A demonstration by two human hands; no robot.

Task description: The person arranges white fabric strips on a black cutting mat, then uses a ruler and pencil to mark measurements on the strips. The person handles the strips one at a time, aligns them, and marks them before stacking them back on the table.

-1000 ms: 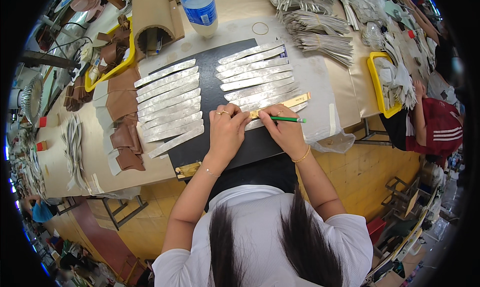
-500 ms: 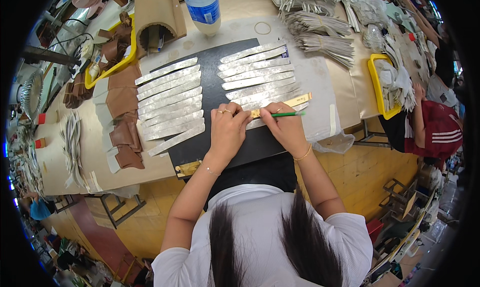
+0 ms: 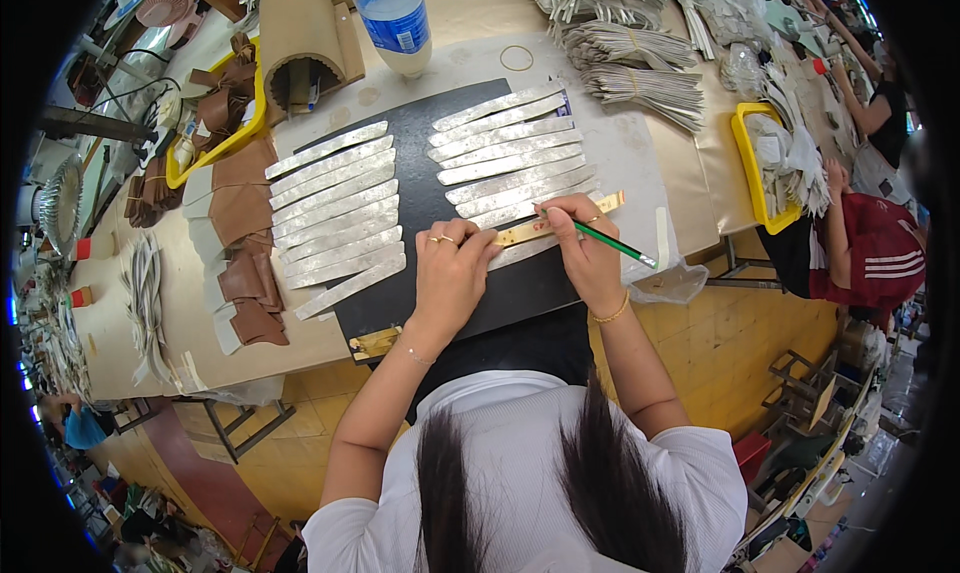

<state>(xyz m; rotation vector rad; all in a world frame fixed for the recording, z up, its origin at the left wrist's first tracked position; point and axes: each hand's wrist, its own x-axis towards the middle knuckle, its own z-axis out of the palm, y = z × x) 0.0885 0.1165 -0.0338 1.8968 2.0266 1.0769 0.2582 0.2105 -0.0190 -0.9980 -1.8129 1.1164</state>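
On a black board (image 3: 420,188) lie two columns of narrow silvery strips; the left strips (image 3: 335,190) sit apart from the right strips (image 3: 512,160). My left hand (image 3: 450,278) presses its closed fingers on the left end of a flat yellow ruler (image 3: 522,232), laid across the nearest strips of the right column. A green pencil (image 3: 615,243) is gripped in my right hand (image 3: 592,263), its tip by the ruler's upper edge and its black-and-white end slanting down to the right. The fingers partly hide the ruler.
Brown leather pieces (image 3: 245,205) lie left of the board. A bottle with a blue label (image 3: 397,23) and a curved tan block (image 3: 300,38) stand behind. Bundled pale strips (image 3: 640,83) are at back right, beyond them a yellow basket (image 3: 742,148). A person in dark red (image 3: 875,258) sits at right.
The ruler has shifted slightly toward me, and my left hand with it. In my right hand the pencil has tilted, its back end swinging down and outward to the right.
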